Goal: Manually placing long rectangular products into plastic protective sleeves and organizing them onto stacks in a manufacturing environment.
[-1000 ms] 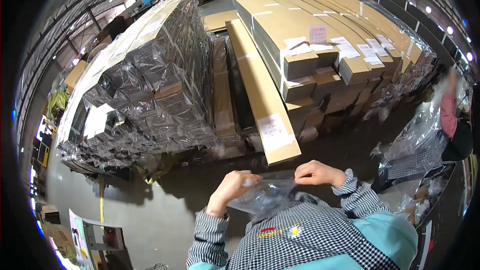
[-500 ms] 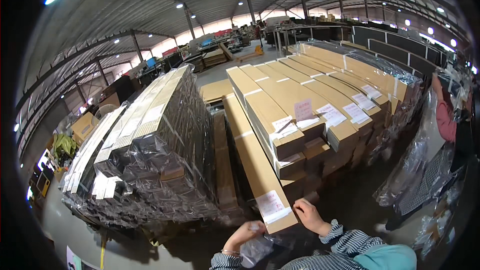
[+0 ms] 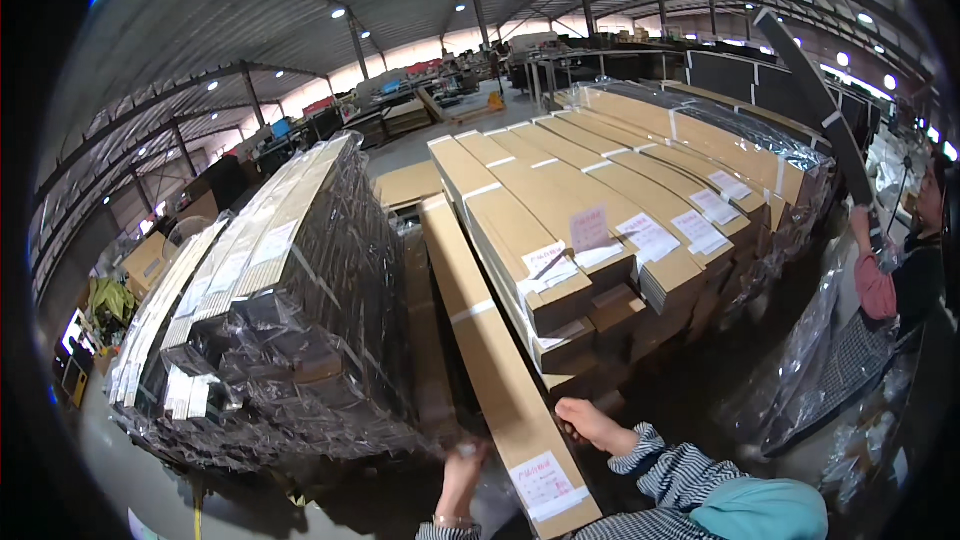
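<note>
A long, narrow cardboard bundle (image 3: 497, 370), bound with white straps and carrying a white label (image 3: 546, 485) at its near end, slants between my hands toward my body. My right hand (image 3: 597, 425) grips its right edge with bent fingers. On the other side, my left hand (image 3: 463, 470) is close to the bundle's left edge. Its fingers are smeared by motion, so whether they touch the cardboard is unclear. Right of the bundle stands a stack of similar strapped cardboard bundles (image 3: 560, 195) with labels on their near ends.
To the left stands a pile of long pieces wrapped in clear plastic (image 3: 300, 310). At the far right another person (image 3: 880, 285) holds a long dark strip (image 3: 815, 90) upright beside hanging clear plastic sheeting (image 3: 800, 370). A dark gap separates the two stacks.
The labelled cardboard bundle has come nearer my body, and my right hand sits farther along its edge. My left hand has shifted left. The other person's dark strip has come into view.
</note>
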Demonstrator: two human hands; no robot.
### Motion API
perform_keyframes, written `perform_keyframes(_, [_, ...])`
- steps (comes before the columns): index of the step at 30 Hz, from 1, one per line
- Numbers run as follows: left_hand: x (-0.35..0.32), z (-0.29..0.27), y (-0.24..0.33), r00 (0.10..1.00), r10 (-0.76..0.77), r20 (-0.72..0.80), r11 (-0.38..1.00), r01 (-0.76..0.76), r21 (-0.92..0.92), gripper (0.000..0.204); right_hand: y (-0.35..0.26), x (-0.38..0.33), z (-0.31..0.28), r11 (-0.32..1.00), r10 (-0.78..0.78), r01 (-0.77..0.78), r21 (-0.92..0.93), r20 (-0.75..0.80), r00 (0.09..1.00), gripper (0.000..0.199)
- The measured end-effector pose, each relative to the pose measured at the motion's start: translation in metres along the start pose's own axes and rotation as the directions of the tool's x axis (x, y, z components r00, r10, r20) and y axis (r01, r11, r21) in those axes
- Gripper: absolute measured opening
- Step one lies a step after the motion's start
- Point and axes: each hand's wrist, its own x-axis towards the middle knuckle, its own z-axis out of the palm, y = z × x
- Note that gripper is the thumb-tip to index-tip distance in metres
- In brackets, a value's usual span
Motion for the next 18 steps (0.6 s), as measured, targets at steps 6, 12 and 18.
perform_keyframes(6, [-0.023,0.08,0.001,0.906,-0.231,-0.354,0.747,-0.068,-0.661,0.017,0.046,-0.016,0.038,0.965,-0.248,0.2,-0.169,-0.346,0.905,0.038])
perform_keyframes(12, [-0.012,0.093,-0.041,0.931,-0.235,-0.279,0.938,0.293,0.187,0.023,0.193,0.007,0.038,0.974,-0.069,-0.036,-0.225,-0.439,0.896,0.025])
perform_keyframes(18, [-0.035,0.05,-0.18,0.983,-0.137,-0.126,0.879,0.179,0.441,0.056,0.182,0.003,0.041,0.899,-0.244,0.194,-0.393,-0.08,0.967,0.03])
